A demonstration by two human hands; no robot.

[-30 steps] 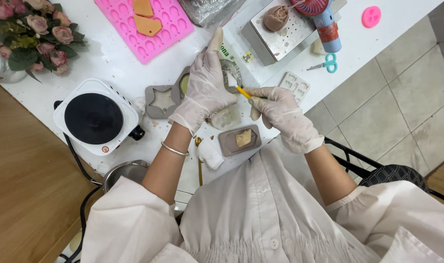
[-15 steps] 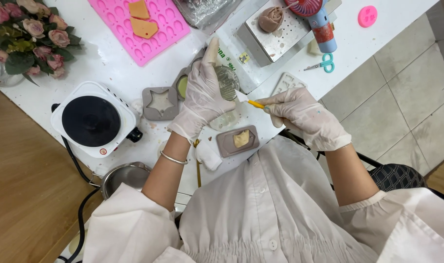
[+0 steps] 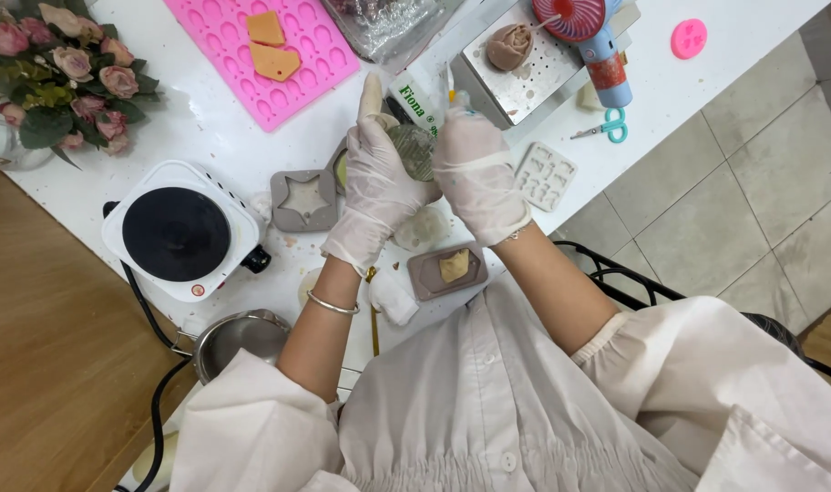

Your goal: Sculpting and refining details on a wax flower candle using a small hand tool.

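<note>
1. Two hands meet over the white surface (image 3: 206,118): my left hand (image 3: 376,187) curls around a small round greenish piece (image 3: 410,150), cupping it from below and the side, and my right hand (image 3: 475,173) closes in on it from the other side, fingers bent, a thin tool tip (image 3: 450,84) poking up above the knuckles.
2. The piece sits between both palms, lifted clear of the surface.
3. I judge it light and firm like moulded wax or soap, with fine surface detail that could dent or chip, so I hold it by its edges rather than pressing its face.
4. My thin gloves may slide on it; a cradling grip seems safer than a pinch.
5. Just below my hands lie a grey mould with a yellowish block (image 3: 452,266) and a pale round lump (image 3: 421,228); left of my left hand sits a star-shaped mould (image 3: 304,199), and beyond it a small hotplate (image 3: 179,232).
</note>
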